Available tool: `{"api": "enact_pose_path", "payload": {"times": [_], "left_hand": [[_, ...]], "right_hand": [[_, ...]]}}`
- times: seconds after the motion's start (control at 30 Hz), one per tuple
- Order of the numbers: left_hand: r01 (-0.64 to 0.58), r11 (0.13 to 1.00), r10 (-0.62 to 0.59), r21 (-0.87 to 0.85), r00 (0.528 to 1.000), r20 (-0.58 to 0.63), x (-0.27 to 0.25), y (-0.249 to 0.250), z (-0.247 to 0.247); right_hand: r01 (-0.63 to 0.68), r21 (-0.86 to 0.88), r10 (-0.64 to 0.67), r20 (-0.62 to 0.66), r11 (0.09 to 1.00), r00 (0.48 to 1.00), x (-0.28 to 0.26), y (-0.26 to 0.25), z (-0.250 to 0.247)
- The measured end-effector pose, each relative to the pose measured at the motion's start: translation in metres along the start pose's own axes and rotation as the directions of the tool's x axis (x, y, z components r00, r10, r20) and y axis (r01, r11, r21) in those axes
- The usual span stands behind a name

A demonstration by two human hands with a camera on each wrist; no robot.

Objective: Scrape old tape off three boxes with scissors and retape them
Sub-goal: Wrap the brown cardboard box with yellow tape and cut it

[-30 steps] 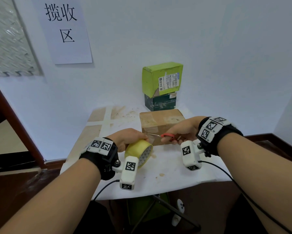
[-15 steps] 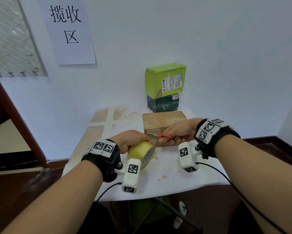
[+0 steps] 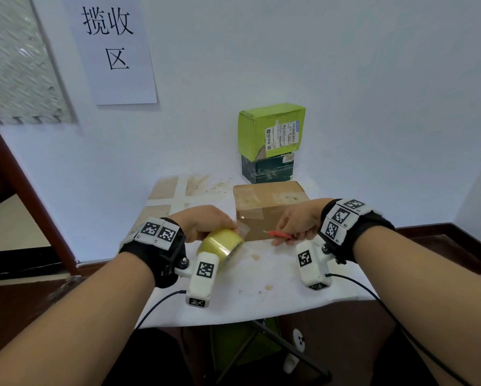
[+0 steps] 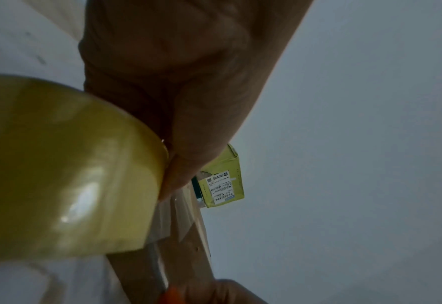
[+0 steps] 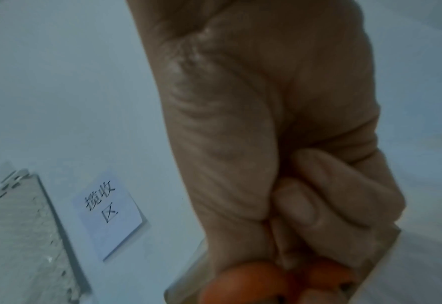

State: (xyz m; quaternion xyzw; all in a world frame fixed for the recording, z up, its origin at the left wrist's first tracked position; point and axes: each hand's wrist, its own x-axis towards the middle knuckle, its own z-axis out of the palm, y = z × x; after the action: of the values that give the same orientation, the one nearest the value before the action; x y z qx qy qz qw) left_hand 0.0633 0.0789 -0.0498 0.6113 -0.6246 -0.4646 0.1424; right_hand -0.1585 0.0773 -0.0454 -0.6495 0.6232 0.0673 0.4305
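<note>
Your left hand grips a roll of yellowish packing tape above the white table, fingers curled over the roll's top edge, a short clear flap of tape sticking up from the roll beside your fingertips. In the left wrist view the same roll fills the lower left, your thumb pressed against its rim. Your right hand is closed around red-handled scissors, the handles poking out leftward below your knuckles; the blades are hidden, and whether they are parted cannot be told. The right wrist view shows your fingers folded tight into the palm over the orange-red handles.

Between and just behind your two hands sits a brown cardboard box, strips of clear tape crossing its top and running down its front face. Neither hand touches the box in the head view; the roll hangs near its front left corner, the scissors near its front right. Behind it, against the white wall, a bright green box with a white shipping label stands stacked on a dark green box.

At the table's far left corner, bare brown board shows, crossed with pale tape, and brownish stains mark the white top. A paper sign printed with black Chinese characters hangs on the wall at upper left
</note>
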Motion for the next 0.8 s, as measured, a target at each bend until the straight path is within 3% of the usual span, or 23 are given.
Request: {"api": "enact_pose_path", "payload": {"times": [0.13,0.27,0.33,0.43,0.53,0.6,0.67,0.73,0.8], "left_hand": [[-0.071,0.936,0.165,0.346,0.954,-0.25,0.005,-0.004,-0.016],[0.003,0.805,0.284,0.593,0.876,-0.39,0.012,-0.012,-0.017],[0.02,0.784,0.29,0.62,0.872,-0.395,0.018,-0.019,-0.013],[-0.03,0.836,0.263,0.547,0.898,-0.352,0.026,-0.027,-0.006],[-0.026,0.807,0.232,0.59,0.932,-0.277,0.028,-0.029,-0.003],[-0.002,0.777,0.183,0.629,0.958,-0.222,0.028,-0.028,-0.002],[-0.005,0.75,0.211,0.662,0.949,-0.232,0.028,-0.025,-0.003],[-0.068,0.766,0.354,0.64,0.874,-0.332,0.029,-0.021,-0.007],[-0.208,0.788,0.502,0.579,0.761,-0.41,0.03,-0.017,-0.009]], "right_hand": [[-0.18,-0.22,0.169,-0.068,0.959,0.983,-0.001,0.006,0.003],[-0.256,-0.311,0.215,-0.162,0.915,0.963,-0.005,0.013,0.005],[-0.238,-0.294,0.181,-0.207,0.926,0.961,-0.001,0.019,0.009],[-0.158,-0.061,0.146,-0.167,0.986,0.975,0.012,0.03,0.014],[-0.08,0.114,0.097,-0.153,0.99,0.983,0.01,0.033,0.015],[-0.038,0.074,0.055,-0.244,0.997,0.968,0.005,0.03,0.015],[-0.015,-0.048,-0.004,-0.381,0.999,0.925,-0.002,0.026,0.012],[0.047,-0.017,-0.049,-0.463,0.999,0.885,-0.006,0.025,0.008],[0.15,0.058,-0.098,-0.524,0.987,0.846,-0.007,0.023,0.004]]}}
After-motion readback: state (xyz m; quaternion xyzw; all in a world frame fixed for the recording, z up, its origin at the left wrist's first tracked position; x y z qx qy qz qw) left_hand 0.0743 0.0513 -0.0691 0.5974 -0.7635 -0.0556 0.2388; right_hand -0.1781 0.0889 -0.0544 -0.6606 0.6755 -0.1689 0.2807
